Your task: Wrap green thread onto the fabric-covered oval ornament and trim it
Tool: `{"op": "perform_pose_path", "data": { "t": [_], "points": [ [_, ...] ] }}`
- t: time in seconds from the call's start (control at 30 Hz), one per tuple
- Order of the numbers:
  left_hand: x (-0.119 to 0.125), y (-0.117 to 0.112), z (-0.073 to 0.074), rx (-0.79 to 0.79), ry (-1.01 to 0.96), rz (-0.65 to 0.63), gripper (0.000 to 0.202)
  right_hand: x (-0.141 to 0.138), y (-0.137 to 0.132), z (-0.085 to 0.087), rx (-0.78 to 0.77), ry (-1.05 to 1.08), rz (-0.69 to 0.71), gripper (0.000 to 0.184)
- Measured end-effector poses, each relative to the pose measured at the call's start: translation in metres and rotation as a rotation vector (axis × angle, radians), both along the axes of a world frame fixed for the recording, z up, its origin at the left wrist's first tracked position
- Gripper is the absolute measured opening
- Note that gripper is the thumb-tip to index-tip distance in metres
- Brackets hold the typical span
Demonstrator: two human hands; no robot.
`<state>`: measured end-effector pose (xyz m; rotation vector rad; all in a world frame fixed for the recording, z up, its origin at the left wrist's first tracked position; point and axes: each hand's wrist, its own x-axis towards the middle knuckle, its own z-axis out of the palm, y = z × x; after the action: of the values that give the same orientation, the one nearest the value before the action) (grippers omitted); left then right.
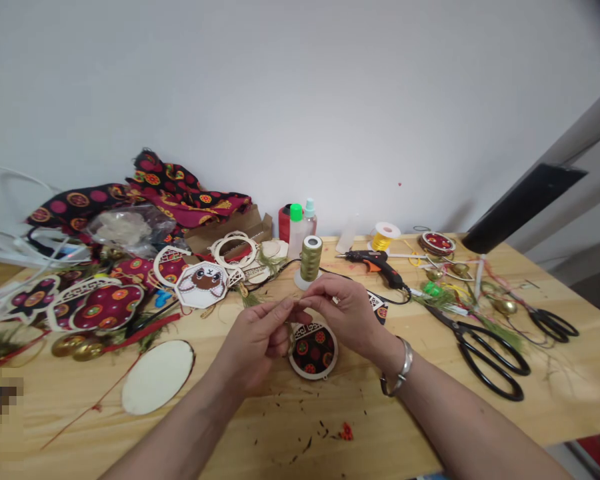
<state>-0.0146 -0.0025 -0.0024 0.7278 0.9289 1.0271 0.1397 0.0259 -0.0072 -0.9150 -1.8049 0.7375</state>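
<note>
My left hand (260,333) is closed, with thumb and forefinger pinched together just above the table. Its fingertips meet those of my right hand (347,313), which is closed in a pinch as well. Between them runs fine olive-green thread, hard to make out at this size. Below the hands lies a round ornament (314,353) with a pale fretwork wooden rim and dark flower-patterned fabric; my fingers partly cover its upper left edge. Just beyond my fingertips a cone of olive thread (311,260) stands upright.
Black scissors (490,353) lie at right, near a glue gun (375,263) and a yellow spool (384,237). At left are a pale oval disc (159,377), a sheep-faced piece (203,285) and patterned fabric (165,187). Bottles (296,233) stand by the wall. Dark scraps (307,443) litter the front.
</note>
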Motion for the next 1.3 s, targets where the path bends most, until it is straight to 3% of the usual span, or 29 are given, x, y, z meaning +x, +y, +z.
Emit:
{"op": "perform_pose_path", "data": {
  "t": [0.33, 0.63, 0.97, 1.3],
  "points": [
    [-0.001, 0.002, 0.002, -0.097, -0.122, 0.080, 0.025, 0.008, 0.000, 0.012, 0.041, -0.031, -0.082, 0.013],
    [-0.004, 0.007, -0.004, -0.060, -0.140, 0.182, 0.018, 0.014, 0.001, 0.020, 0.101, 0.025, -0.146, 0.013],
    [-0.011, 0.016, -0.009, 0.133, -0.074, 0.542, 0.008, 0.018, 0.000, 0.024, 0.156, 0.016, -0.199, 0.013],
    [-0.012, 0.011, 0.007, 0.281, 0.171, 0.836, 0.027, 0.020, -0.002, 0.028, 0.168, 0.026, -0.221, 0.014]
  ]
}}
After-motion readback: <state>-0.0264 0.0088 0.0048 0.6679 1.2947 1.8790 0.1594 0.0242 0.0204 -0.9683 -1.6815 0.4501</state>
